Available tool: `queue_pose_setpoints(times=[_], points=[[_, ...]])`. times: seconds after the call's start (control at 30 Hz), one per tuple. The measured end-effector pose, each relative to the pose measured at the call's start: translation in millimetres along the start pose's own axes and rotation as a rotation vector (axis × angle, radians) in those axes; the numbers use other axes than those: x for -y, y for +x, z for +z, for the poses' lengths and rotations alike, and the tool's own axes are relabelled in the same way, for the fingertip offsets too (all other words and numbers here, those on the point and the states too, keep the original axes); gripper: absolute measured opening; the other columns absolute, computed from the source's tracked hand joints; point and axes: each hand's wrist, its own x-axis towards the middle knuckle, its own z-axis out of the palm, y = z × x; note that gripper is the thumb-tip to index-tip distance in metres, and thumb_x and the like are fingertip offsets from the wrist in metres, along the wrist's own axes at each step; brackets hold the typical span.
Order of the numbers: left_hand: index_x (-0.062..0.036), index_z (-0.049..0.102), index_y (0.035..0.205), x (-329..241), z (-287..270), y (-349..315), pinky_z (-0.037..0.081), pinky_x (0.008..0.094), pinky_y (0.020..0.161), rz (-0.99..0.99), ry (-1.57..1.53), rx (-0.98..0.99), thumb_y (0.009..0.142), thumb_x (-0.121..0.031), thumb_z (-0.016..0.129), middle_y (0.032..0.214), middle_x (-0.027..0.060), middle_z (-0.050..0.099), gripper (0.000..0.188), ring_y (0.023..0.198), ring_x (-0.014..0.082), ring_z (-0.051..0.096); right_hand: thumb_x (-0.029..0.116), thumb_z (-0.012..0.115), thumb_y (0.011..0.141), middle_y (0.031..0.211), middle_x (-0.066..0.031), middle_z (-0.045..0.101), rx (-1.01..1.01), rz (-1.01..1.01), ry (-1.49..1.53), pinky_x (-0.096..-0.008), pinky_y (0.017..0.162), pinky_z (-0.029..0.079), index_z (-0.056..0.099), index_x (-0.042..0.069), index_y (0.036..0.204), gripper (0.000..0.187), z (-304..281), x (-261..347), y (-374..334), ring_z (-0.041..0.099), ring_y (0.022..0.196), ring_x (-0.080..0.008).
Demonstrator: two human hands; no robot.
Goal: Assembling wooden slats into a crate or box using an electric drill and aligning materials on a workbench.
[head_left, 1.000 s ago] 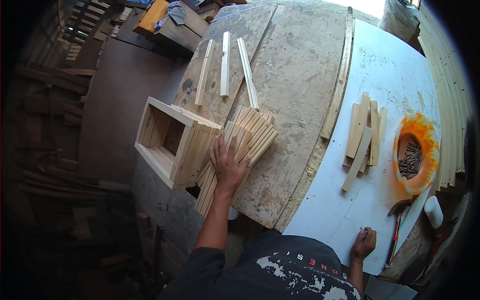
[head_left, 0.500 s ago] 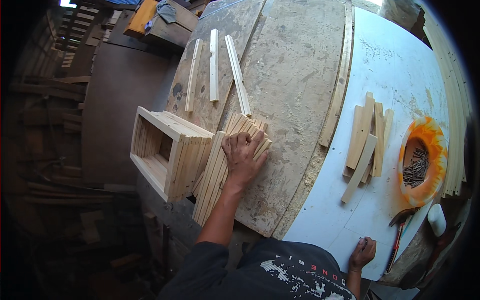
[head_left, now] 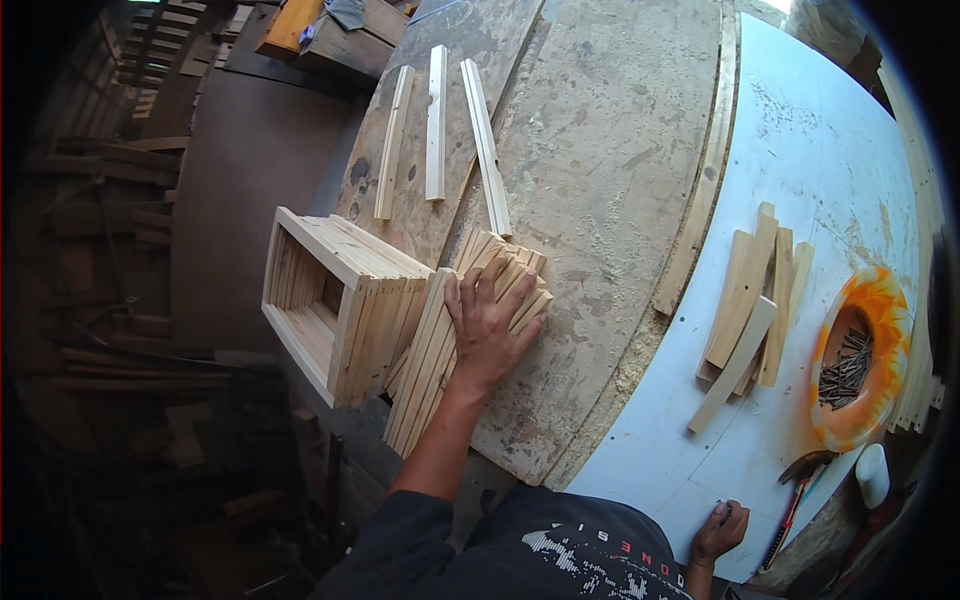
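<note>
My left hand lies over a pile of pale wooden strips, its fingers spread across their upper ends. Just left of that pile stands a row of rectangular wooden frames, set close together so they form a box-like shape. At the lower right, my right hand is closed above the white board. Something small and dark shows at its fingertips, too small to name. A hammer with a red and black handle rests to the right of this hand.
Three separate wooden strips lie on the worn workbench beyond the pile. On the white board are several short wood pieces and an orange-and-white bowl of nails. A brown panel lies left of the bench.
The view has shifted a little, with things at the right now lower and farther right. My left fingers have straightened and spread somewhat over the strips. The right hand stays closed.
</note>
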Motion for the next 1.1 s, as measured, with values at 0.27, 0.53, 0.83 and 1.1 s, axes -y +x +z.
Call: queue_pose_setpoints(times=[0.27,0.53,0.83,1.1], points=[[-0.0215,0.068,0.136,-2,-3,2,0.013,0.0611,0.122,-0.014,-0.027,0.037,0.083,-0.043,0.077,0.144,0.0088,0.051,0.058,0.138,0.0314,0.038,0.016,0.058,0.1,0.085,-0.0137,0.05,0.01,0.008,-0.004,-0.0408,0.061,0.039,0.058,-0.001,0.107,0.018,0,-1,-2,0.049,0.069,-0.0285],[-0.0129,0.053,0.148,7,-14,19,0.009,0.0628,0.124,-0.123,-0.137,0.01,0.081,-0.052,0.079,0.144,0.0121,0.051,0.081,0.143,0.0326,0.038,0.017,0.058,0.1,0.085,-0.0134,0.05,0.028,0.03,-0.023,-0.0401,0.062,0.039,0.058,-0.001,0.107,0.019,2,-7,-8,0.049,0.07,-0.028],[-0.01,0.051,0.149,16,-13,27,0.007,0.0644,0.124,-0.232,-0.131,0.1,0.081,-0.059,0.077,0.156,0.0167,0.04,0.088,0.147,0.0351,0.036,0.016,0.057,0.1,0.084,-0.0151,0.047,0.061,0.062,-0.015,-0.0447,0.063,0.037,0.054,0.0,0.109,0.019,1,-7,-10,0.048,0.072,-0.0323],[-0.0133,0.059,0.144,5,-10,36,0.0,0.0681,0.123,-0.198,-0.054,0.179,0.078,-0.069,0.074,0.161,0.0181,0.031,0.087,0.154,0.0352,0.021,0.015,0.058,0.1,0.084,-0.0114,0.046,0.061,0.057,-0.041,-0.0391,0.061,0.036,0.055,0.001,0.105,0.015,0,-7,-8,0.044,0.069,-0.025]])
